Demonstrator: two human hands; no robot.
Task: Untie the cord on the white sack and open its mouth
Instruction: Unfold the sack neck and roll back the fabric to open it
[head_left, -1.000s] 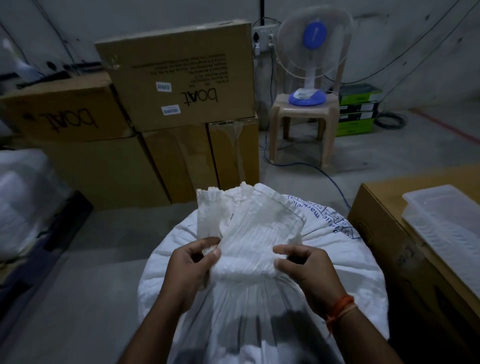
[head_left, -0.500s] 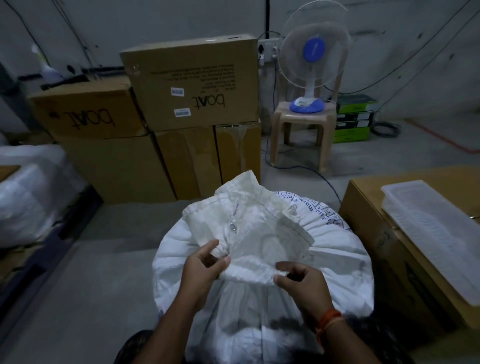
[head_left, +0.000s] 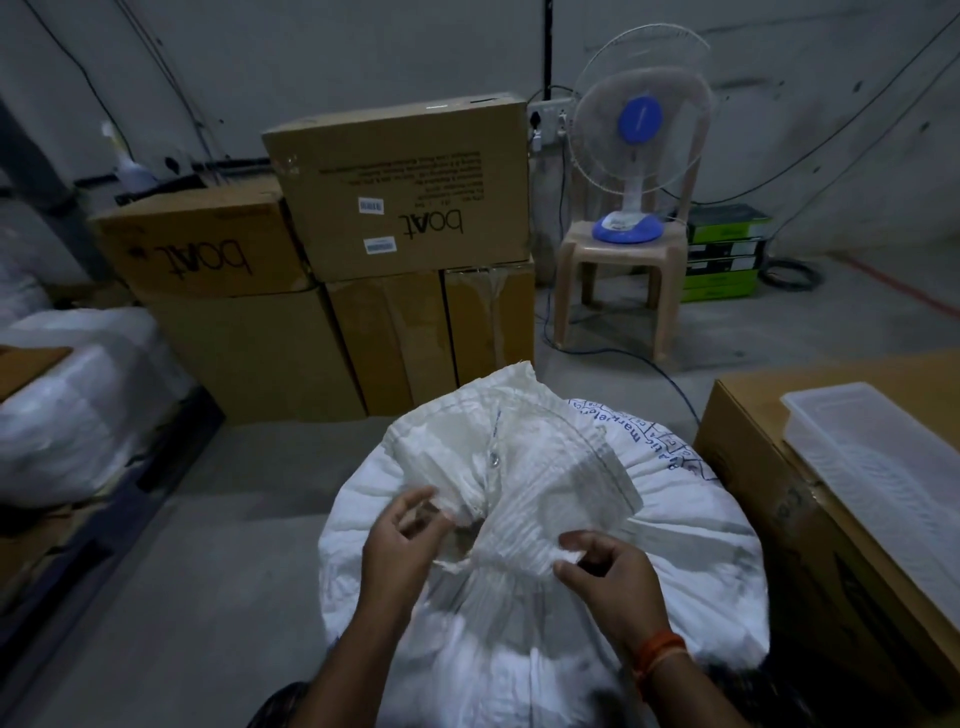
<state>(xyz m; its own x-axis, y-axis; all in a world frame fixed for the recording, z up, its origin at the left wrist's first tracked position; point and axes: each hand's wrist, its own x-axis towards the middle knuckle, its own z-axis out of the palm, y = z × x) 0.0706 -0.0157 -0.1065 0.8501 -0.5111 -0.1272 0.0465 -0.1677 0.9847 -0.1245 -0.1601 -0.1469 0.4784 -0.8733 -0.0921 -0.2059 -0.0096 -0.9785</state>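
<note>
The white sack stands full and rounded on the concrete floor, directly in front of the person, between a pallet of wrapped white bundles on one side and a brown carton on the other. Its gathered neck fans upward and away from the person in pleated folds, with a dark gap showing at the bunched throat; the cord itself cannot be made out among the folds. The left hand sits at the near left of the neck, thumb and fingers curled and pinching a fold of the sack cloth beside the gap. The right hand, with an orange band at its wrist, pinches the pleated cloth on the near right of the neck between thumb and bent fingers. A clear plastic tray lies on top of the brown carton, near its far edge. Beyond the sack, stacked cardboard boxes printed "boAt" stand against the back wall, and just beside them a white and blue table fan rests on a beige plastic chair, with green and black boxes piled on the floor next to the chair.
</note>
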